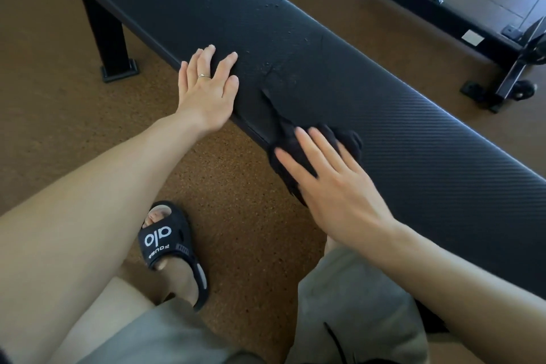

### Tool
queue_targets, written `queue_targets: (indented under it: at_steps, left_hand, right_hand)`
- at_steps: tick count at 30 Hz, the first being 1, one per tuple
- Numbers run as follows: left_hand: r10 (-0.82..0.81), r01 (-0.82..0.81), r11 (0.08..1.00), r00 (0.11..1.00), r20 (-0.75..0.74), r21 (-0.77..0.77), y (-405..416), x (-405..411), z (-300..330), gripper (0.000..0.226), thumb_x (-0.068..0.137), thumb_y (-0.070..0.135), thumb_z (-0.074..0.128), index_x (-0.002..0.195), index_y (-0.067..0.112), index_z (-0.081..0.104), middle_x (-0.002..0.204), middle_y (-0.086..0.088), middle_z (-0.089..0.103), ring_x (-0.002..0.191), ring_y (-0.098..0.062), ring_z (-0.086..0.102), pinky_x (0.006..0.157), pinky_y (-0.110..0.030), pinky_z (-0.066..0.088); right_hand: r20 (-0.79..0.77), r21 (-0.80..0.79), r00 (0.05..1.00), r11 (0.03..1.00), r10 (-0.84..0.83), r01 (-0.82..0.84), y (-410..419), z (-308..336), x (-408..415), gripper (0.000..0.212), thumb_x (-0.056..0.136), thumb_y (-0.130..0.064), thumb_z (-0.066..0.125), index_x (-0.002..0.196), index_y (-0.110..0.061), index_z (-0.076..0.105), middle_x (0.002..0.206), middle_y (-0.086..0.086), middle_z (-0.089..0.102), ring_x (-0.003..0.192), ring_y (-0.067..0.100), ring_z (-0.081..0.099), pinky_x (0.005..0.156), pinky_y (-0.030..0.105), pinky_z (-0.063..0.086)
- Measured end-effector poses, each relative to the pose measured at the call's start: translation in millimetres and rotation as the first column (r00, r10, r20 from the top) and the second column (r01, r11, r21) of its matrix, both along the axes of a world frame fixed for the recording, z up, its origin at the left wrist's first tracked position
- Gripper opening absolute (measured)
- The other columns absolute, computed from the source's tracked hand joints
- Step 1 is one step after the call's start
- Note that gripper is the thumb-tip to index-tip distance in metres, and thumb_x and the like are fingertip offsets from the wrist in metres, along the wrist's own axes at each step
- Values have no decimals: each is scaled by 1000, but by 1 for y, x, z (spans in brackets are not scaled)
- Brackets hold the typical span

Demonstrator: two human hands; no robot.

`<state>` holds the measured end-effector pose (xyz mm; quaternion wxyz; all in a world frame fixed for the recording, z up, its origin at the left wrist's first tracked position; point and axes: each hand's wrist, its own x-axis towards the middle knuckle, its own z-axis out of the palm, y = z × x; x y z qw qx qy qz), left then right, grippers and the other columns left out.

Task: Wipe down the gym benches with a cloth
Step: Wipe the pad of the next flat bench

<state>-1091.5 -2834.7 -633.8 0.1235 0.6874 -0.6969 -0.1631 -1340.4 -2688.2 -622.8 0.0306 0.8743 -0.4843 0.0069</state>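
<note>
A long black padded gym bench (413, 139) runs diagonally from the top left to the right edge. Its textured top shows small droplets and a darker wet patch near the middle. My left hand (206, 91) rests flat on the near edge of the bench, fingers straight and spread, a ring on one finger. A crumpled black cloth (298, 154) lies on the near edge of the pad. My right hand (334, 183) presses down on the cloth with straight fingers, and it looks slightly blurred.
A black bench leg (109, 38) stands on the brown cork floor at the left. Another machine's black frame with a wheel (502, 47) sits at the top right. My foot in a black slide sandal (171, 248) and my knees in grey shorts are below the bench.
</note>
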Motion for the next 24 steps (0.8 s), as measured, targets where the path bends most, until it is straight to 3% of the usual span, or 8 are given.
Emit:
queue_targets:
  at_steps: [4, 8, 13, 16, 20, 24]
  left_hand:
    - [26, -27, 999, 1000, -17, -37, 0, -5, -2, 48, 110, 37, 22, 158, 36, 27, 170, -4, 4, 158, -24, -6, 126, -44, -12]
    - [40, -40, 999, 999, -16, -36, 0, -7, 1, 48, 110, 35, 22, 158, 36, 27, 170, -3, 4, 158, -23, -7, 126, -45, -11]
    - [44, -43, 999, 999, 17, -27, 0, -6, 4, 48, 111, 36, 23, 159, 36, 25, 170, -3, 4, 158, -24, -6, 126, -44, -10]
    - [42, -42, 999, 998, 37, -5, 2, -6, 4, 48, 111, 37, 23, 159, 37, 24, 170, -3, 4, 158, -24, -6, 126, -44, -9]
    - [58, -58, 998, 998, 29, 4, 1, -7, 4, 48, 110, 36, 23, 158, 37, 25, 170, -2, 4, 157, -24, -5, 126, -44, -9]
    - [50, -50, 999, 998, 23, -19, -2, -7, 2, 47, 110, 35, 23, 157, 36, 27, 169, -2, 6, 157, -25, -3, 126, -45, -8]
  right_hand:
    - [8, 23, 1000, 1000, -20, 20, 26, 1, -34, 68, 100, -25, 59, 161, -23, 30, 167, 19, 26, 155, 38, 21, 123, 57, 27]
    - [48, 47, 999, 999, 3, -5, -26, 0, 8, 62, 106, -37, 43, 163, -23, 24, 168, 19, 23, 156, 39, 18, 125, 55, 21]
    - [151, 82, 984, 993, -91, 80, -93, 3, 66, 62, 106, -49, 34, 162, -25, 26, 168, 14, 23, 157, 35, 15, 126, 54, 16]
    - [149, 91, 984, 992, -100, 88, -70, 2, 56, 62, 107, -45, 36, 164, -23, 20, 171, 13, 15, 158, 34, 9, 128, 53, 13]
    - [57, 130, 998, 991, -2, -6, -2, 0, 9, 72, 101, -31, 53, 164, -25, 18, 172, 13, 8, 159, 34, 5, 128, 53, 11]
    - [69, 159, 997, 986, 34, -45, -14, 5, -6, 60, 106, -39, 39, 163, -32, 21, 171, 7, 16, 158, 30, 12, 127, 51, 16]
